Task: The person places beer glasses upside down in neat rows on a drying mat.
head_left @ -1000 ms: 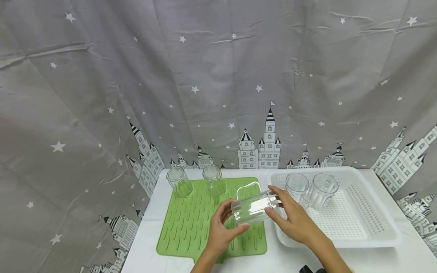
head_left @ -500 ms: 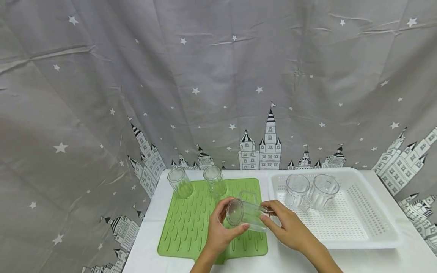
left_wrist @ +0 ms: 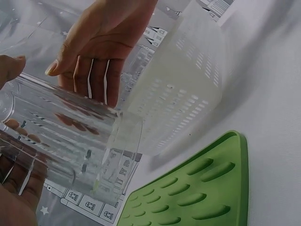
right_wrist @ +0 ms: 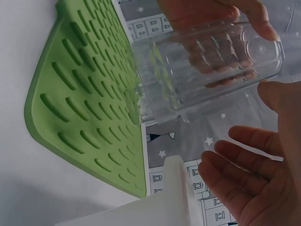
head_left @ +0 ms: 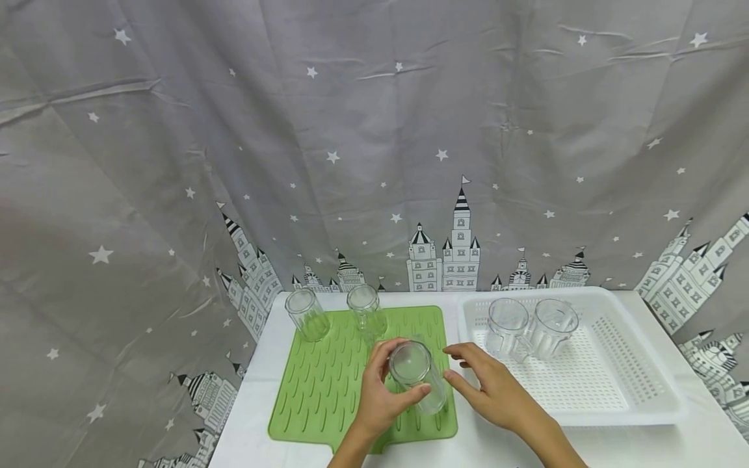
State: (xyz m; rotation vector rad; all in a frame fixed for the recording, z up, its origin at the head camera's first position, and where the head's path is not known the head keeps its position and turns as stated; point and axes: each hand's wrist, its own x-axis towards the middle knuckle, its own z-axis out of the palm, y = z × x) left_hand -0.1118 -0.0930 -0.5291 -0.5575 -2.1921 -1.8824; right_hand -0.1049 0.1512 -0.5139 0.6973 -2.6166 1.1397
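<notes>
My left hand [head_left: 376, 398] grips a clear glass mug [head_left: 433, 394] around its upper end, thumb on the near side. The mug is tilted, closed base up, its mouth low over the green ridged mat [head_left: 328, 403]. In the right wrist view the mug [right_wrist: 188, 70] stands close above the mat. Just to its right, my right hand [head_left: 491, 390] has its fingers apart and holds nothing; the left wrist view shows that hand [left_wrist: 106, 47] beside the mug. Two more glass mugs, one at the back left corner [head_left: 311, 318] and a second mug [head_left: 367, 311], stand on the mat.
A white perforated plastic basket [head_left: 649, 396] sits right of the mat. Inside it, two glass mugs, the left mug [head_left: 506, 328] and the right mug [head_left: 552, 328], stand side by side near the back. A grey printed curtain [head_left: 374, 162] hangs behind the white table.
The mug has turned from lying sideways between both hands to base up in my left hand. My right hand has let go of it and sits beside it.
</notes>
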